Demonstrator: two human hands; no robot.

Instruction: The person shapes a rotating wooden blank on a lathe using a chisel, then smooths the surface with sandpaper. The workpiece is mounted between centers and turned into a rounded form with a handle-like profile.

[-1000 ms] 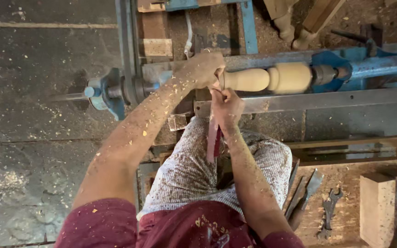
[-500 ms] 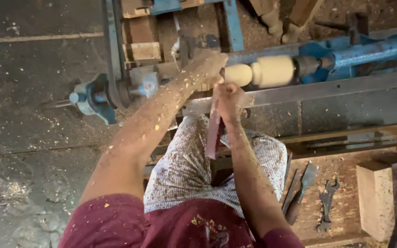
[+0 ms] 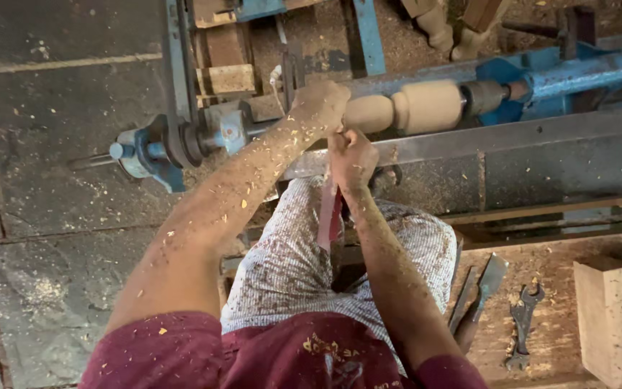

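In the head view, the left hand point(image 3: 318, 106) is lying over the pale wooden workpiece point(image 3: 412, 108), which is mounted sideways in the blue lathe point(image 3: 556, 75) between two metal ends. The fingers of this hand are curled and pressed together on top of the wood, near its thinner left part. The right hand point(image 3: 352, 157) is closing around the upper part of a red-handled turning tool point(image 3: 331, 212), just below the workpiece; its fingers are wrapping tight on the handle, and the tool tip is hidden behind the hands. I am judging the workpiece as stiff, hard and rather heavy, dusty and therefore a little slippery; the safe hold is on the tool handle, not on the wood. The tool seems rigid and light. Sawdust is covering both forearms. A wrench point(image 3: 523, 320) and a wooden block point(image 3: 606, 317) are lying at the right, well apart.
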